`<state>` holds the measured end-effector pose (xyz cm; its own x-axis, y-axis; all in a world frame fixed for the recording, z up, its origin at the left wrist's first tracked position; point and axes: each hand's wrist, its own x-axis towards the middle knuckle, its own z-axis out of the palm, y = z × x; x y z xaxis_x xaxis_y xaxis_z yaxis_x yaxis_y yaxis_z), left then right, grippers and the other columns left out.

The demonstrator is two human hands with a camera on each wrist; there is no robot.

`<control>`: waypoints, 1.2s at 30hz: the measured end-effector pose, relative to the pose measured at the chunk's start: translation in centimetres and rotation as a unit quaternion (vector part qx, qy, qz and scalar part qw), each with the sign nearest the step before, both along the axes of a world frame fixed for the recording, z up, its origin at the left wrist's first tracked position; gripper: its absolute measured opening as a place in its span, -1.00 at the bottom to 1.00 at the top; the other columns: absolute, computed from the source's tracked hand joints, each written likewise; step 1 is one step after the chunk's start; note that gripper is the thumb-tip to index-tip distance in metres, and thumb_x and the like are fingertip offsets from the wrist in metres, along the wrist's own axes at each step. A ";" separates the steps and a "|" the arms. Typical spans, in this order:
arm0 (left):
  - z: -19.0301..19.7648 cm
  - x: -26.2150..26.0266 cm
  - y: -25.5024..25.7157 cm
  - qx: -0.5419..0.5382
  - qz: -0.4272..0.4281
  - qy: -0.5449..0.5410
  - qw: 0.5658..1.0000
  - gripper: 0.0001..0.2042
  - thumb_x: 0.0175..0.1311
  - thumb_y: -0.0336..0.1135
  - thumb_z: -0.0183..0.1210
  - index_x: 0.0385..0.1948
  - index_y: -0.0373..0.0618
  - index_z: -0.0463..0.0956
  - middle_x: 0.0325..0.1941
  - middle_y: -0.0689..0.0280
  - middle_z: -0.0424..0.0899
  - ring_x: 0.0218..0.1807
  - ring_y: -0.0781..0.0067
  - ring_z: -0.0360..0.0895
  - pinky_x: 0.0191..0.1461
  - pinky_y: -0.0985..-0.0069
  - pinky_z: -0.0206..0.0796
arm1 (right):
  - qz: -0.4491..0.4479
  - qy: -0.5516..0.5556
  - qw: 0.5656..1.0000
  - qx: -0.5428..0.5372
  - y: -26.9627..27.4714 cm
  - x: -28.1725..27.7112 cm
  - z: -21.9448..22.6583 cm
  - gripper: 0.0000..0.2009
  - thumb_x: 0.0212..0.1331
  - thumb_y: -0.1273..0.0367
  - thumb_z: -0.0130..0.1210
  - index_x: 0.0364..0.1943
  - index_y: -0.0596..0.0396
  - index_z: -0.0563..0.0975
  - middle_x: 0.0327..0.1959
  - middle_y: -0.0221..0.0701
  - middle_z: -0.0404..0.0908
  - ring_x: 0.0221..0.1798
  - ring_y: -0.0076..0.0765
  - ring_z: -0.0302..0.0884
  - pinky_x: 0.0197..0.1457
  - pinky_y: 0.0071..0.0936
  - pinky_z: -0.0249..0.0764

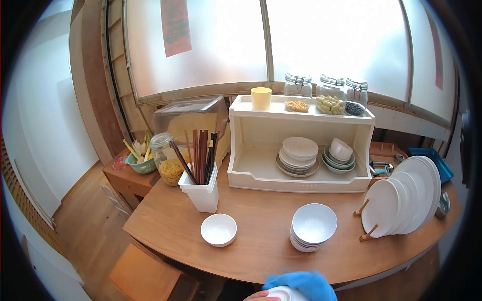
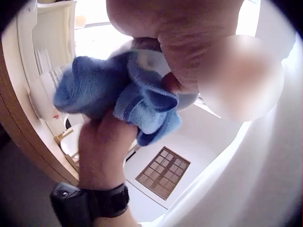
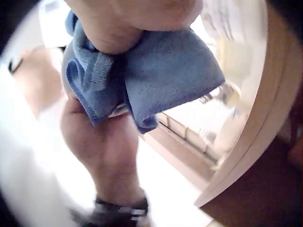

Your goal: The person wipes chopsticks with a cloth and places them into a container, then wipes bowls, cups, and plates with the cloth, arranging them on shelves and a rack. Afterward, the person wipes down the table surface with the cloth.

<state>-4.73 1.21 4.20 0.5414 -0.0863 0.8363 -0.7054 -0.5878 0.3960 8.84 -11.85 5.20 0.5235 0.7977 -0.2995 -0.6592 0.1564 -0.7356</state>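
Observation:
At the bottom edge of the head view, my left hand grips a white bowl, with a blue cloth around its far and right side. The left wrist view shows my left hand close above, thumb at the bowl. My right hand grips the bunched cloth against the bowl. In the right wrist view my right hand presses the cloth over the bowl, while my left hand holds it from the other side. The cloth hides most of the bowl and several fingertips.
On the wooden table stand a single white bowl, stacked bowls, a chopstick holder and racked plates. Behind, a cream shelf holds dishes, with jars on top. A stool is at lower left.

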 end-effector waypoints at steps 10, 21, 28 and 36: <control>-2.5 1.3 -0.3 -0.063 0.020 -0.033 0.997 -0.57 0.12 -0.38 0.24 0.05 -0.13 0.35 0.17 -0.11 0.29 0.19 -0.11 0.35 0.39 -0.16 -0.08 | -0.093 -0.686 0.718 -0.071 -0.5 1.0 2.3 -0.73 0.12 0.43 0.12 -0.08 0.21 0.53 -0.16 -0.18 0.63 -0.10 -0.21 0.57 0.03 -0.36 0.48; -2.8 1.0 -1.3 -0.044 -0.007 -0.049 0.998 -0.67 0.17 -0.40 0.12 -0.01 -0.04 0.37 0.12 -0.07 0.34 0.16 -0.17 0.36 0.41 -0.15 -0.13 | -0.123 -0.646 0.752 -0.051 0.2 0.3 3.7 -0.66 0.06 0.43 0.17 -0.04 0.21 0.51 -0.09 -0.19 0.59 -0.11 -0.20 0.55 0.05 -0.34 0.45; -1.3 0.9 -1.0 -0.001 0.139 -0.013 0.990 -0.68 0.13 -0.35 0.20 -0.06 -0.11 0.44 0.09 -0.04 0.39 0.11 -0.14 0.40 0.37 -0.13 -0.08 | -0.092 -0.284 0.953 -0.048 0.3 0.5 1.8 -0.70 0.15 0.44 0.14 -0.01 0.19 0.51 -0.06 -0.27 0.55 -0.05 -0.25 0.52 0.12 -0.34 0.42; -3.1 0.1 -1.7 -0.103 0.051 -0.009 0.993 -0.57 0.08 -0.34 0.29 0.01 -0.07 0.37 0.14 -0.06 0.33 0.10 -0.08 0.37 0.28 -0.05 0.05 | -0.103 -0.369 0.923 -0.039 0.1 0.1 1.2 -0.71 0.15 0.44 0.13 -0.02 0.19 0.52 -0.05 -0.26 0.54 -0.05 -0.25 0.52 0.10 -0.34 0.43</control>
<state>-4.59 -0.51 1.09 0.5241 0.1420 0.8397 -0.6547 -0.5634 0.5039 8.96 -11.72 6.38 0.7464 0.6492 0.1465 0.0627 0.1505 -0.9866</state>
